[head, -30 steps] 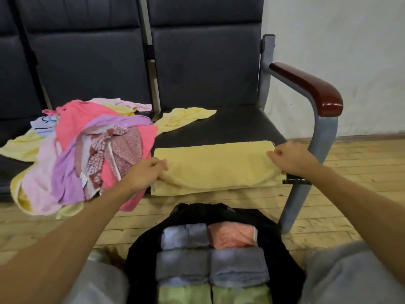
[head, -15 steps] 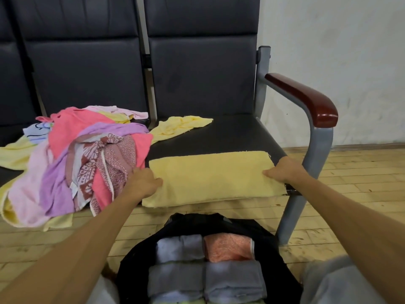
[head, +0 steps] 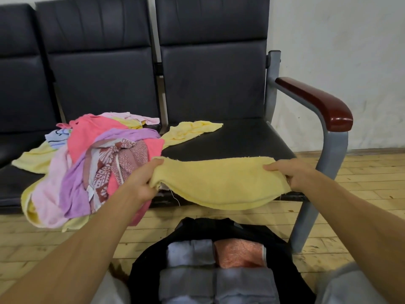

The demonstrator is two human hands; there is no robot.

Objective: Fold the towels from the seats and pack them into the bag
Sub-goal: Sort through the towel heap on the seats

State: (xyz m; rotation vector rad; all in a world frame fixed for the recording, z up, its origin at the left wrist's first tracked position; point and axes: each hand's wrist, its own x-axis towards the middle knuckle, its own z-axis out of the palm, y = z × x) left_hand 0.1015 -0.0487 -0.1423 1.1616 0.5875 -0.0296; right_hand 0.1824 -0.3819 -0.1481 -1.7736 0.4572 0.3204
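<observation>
Towel pile (head: 92, 163) flanks left hand (head: 142, 183), armrest (head: 315, 102) right hand (head: 291, 174), both holding yellow towel (head: 219, 183).

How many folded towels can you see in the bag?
4: pale blue towel back left, orange towel back right, grey-blue towel front left, another front right. More may be hidden below the frame.

A bench (head: 230, 139) of joined dark padded seats has tall, creased backrests (head: 214, 80). At its right end, a grey metal frame (head: 306, 220) carries a glossy reddish-brown armrest (head: 315, 102) and runs down as a leg to the floor. To the right is a scuffed white wall (head: 339, 40). A dark skirting strip (head: 372, 151) meets a floor (head: 361, 172) of pale yellowish wooden planks. The light is soft and even.
</observation>
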